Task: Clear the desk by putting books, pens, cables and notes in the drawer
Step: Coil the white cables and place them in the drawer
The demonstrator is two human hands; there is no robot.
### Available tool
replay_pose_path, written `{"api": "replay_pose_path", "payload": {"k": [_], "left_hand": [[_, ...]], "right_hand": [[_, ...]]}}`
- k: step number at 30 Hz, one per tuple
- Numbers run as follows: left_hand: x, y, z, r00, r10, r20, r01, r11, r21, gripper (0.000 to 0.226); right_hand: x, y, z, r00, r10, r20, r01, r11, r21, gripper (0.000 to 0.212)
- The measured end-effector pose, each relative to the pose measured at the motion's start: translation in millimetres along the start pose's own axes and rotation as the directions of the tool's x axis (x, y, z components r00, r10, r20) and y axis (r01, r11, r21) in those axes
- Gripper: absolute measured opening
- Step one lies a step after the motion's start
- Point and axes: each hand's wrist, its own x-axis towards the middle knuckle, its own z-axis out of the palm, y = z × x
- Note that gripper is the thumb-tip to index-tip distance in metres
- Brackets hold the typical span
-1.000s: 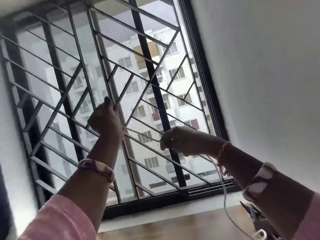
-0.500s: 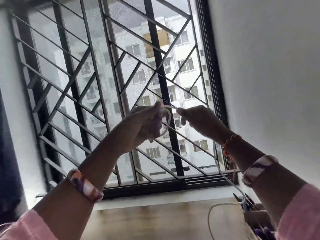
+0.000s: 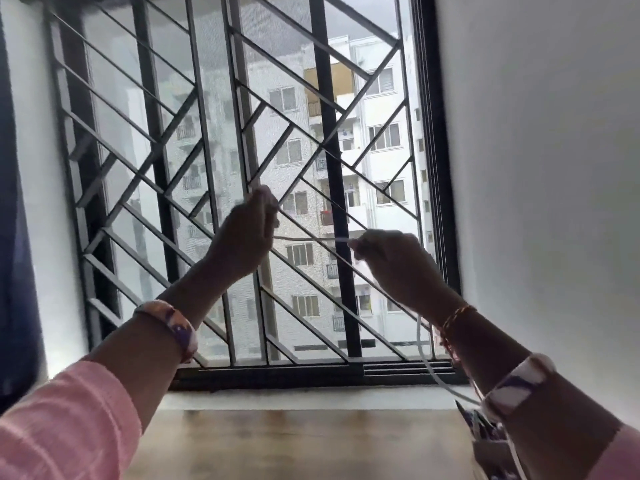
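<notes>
Person's forearms, head view. Left hand (image 3: 247, 233) at centre frame, right hand (image 3: 398, 265) to its right. Each arm wears a pale pink sleeve (image 3: 65, 424), pushed up, at the lower corners of the frame. Each forearm carries a broad bangle (image 3: 173, 325) mottled white, orange and purple. The right wrist bears a thin red-and-orange thread (image 3: 457, 315) with loose hanging ends.

White cable (image 3: 311, 238) showing vs black diamond-pattern window grille (image 3: 242, 133); pink sleeves (image 3: 69, 420), purple/orange/white mottled bangles (image 3: 173, 323), red-orange wrist thread (image 3: 457, 317), brown wood desk (image 3: 294, 441).
</notes>
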Motion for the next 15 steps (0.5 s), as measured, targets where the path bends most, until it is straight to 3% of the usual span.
{"api": "replay_pose_path", "payload": {"k": [2, 4, 5, 6, 8, 10, 13, 15], "left_hand": [[-8, 15, -1, 0.969, 0.109, 0.222, -0.123, 0.991, 0.05, 0.017], [-8, 29, -5, 0.887, -0.007, 0.461, 0.124, 0.967, -0.224, 0.029], [-6, 34, -9, 0.818, -0.042, 0.574, 0.311, 0.871, -0.379, 0.034], [-4, 40, -15, 0.753, -0.033, 0.658, 0.453, 0.751, -0.481, 0.036], [-2, 51, -27, 0.686, 0.078, 0.723, 0.6, 0.502, -0.623, 0.039], [0, 63, -36, 0.719, 0.145, 0.68, 0.654, 0.188, -0.732, 0.031], [5, 71, -37, 0.836, 0.037, 0.548, 0.529, -0.324, -0.785, 0.016], [14, 63, -35, 0.843, -0.089, 0.53, 0.409, -0.533, -0.74, 0.017]], "right_hand": [[13, 1, -7, 0.992, 0.021, -0.124, -0.02, 1.0, 0.01, 0.037], [24, 5, -14, 0.98, 0.046, -0.192, -0.039, 0.999, 0.038, 0.034], [28, 7, -16, 0.977, 0.049, -0.206, -0.039, 0.998, 0.051, 0.032], [32, 9, -17, 0.977, 0.052, -0.208, -0.038, 0.997, 0.069, 0.032], [36, 8, -16, 0.982, 0.079, -0.173, -0.058, 0.991, 0.124, 0.037], [34, 3, -12, 0.983, 0.086, -0.161, -0.062, 0.987, 0.151, 0.05], [24, -10, -3, 0.989, 0.014, -0.148, 0.005, 0.991, 0.131, 0.052], [17, -15, 5, 0.997, -0.015, -0.073, 0.025, 0.99, 0.136, 0.041]]}}
